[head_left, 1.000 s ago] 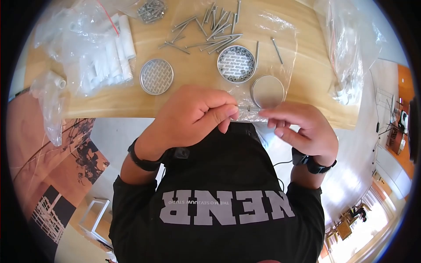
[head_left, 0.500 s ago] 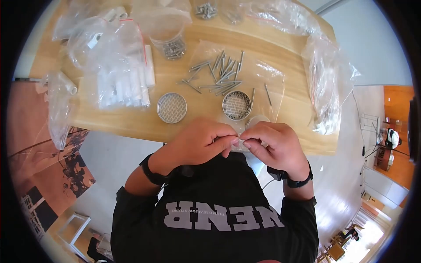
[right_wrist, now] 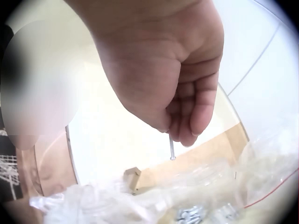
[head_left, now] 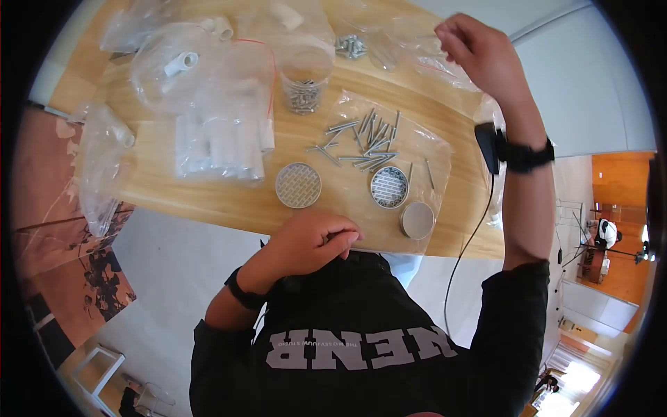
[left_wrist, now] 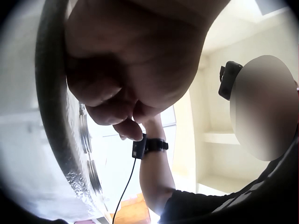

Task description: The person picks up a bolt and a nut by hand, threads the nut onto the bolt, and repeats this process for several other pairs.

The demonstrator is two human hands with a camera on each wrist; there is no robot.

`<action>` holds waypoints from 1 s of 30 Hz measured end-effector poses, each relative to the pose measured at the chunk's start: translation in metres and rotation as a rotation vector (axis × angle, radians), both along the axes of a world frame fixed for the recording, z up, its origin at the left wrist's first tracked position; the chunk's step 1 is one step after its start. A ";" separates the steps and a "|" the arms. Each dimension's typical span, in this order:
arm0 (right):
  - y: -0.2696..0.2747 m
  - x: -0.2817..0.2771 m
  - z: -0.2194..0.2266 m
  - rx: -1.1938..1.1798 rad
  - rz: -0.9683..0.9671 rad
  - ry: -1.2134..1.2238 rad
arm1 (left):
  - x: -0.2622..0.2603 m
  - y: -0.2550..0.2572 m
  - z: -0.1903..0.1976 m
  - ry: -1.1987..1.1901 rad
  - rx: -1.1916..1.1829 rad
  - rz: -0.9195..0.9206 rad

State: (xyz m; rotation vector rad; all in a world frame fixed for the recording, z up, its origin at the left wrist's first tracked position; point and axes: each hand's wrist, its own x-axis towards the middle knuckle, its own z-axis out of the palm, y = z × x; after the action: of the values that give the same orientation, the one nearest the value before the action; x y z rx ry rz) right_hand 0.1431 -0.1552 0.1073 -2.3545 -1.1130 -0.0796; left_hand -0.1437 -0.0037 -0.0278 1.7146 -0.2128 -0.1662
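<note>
Your right hand (head_left: 483,55) pinches a screw (right_wrist: 171,147) between thumb and fingertips, at the far right of the table (head_left: 389,83), near a crumpled clear bag (head_left: 441,66). The screw looks slim, straight and silver; its exposed end is slightly wider and rounded, and your fingers hide the rest. Your left hand (head_left: 309,243) curls at the near table edge; I cannot tell whether it grips anything.

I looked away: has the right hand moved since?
Yes: against the table, the right hand has moved from the near edge toward the far side.
</note>
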 end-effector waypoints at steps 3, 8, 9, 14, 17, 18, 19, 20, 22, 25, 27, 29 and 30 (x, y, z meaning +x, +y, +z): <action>0.030 0.035 -0.006 -0.123 -0.007 -0.127 | -0.006 0.003 0.002 0.049 -0.011 0.025; 0.041 0.071 -0.039 -0.388 0.037 -0.304 | -0.011 0.009 0.002 0.143 -0.040 0.028; 0.036 0.070 -0.040 -0.387 0.037 -0.300 | -0.010 0.010 0.002 0.152 -0.051 0.026; -0.010 0.006 -0.026 -0.044 -0.093 -0.123 | -0.005 0.009 0.002 0.136 0.010 -0.020; -0.055 -0.038 -0.043 -0.191 -0.207 0.074 | 0.000 0.006 0.005 0.145 0.021 -0.042; -0.068 -0.054 -0.048 -0.289 -0.214 0.100 | 0.002 0.005 0.007 0.151 0.036 -0.043; -0.079 -0.066 -0.056 -0.314 -0.196 0.120 | 0.004 0.004 0.008 0.160 0.034 -0.060; -0.088 -0.079 -0.065 -0.339 -0.178 0.140 | 0.006 0.002 0.009 0.134 0.043 -0.047; -0.094 -0.104 -0.078 -0.350 -0.209 0.157 | 0.010 -0.004 0.012 0.114 0.054 -0.051; -0.090 -0.125 -0.096 -0.358 -0.272 0.127 | 0.016 -0.009 0.017 0.036 0.145 -0.047; -0.089 -0.130 -0.104 -0.353 -0.308 0.080 | 0.019 -0.013 0.019 0.060 0.113 -0.047; -0.088 -0.130 -0.111 -0.434 -0.315 -0.013 | 0.020 -0.015 0.019 0.067 0.112 -0.048; -0.087 -0.129 -0.113 -0.429 -0.315 -0.006 | 0.019 -0.016 0.018 0.069 0.101 -0.051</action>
State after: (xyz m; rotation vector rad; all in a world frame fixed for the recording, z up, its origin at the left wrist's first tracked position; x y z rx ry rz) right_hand 0.0142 -0.2422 -0.0057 -2.9003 -0.8110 0.0459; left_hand -0.1245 -0.0196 -0.0094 1.8010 -0.1997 -0.2774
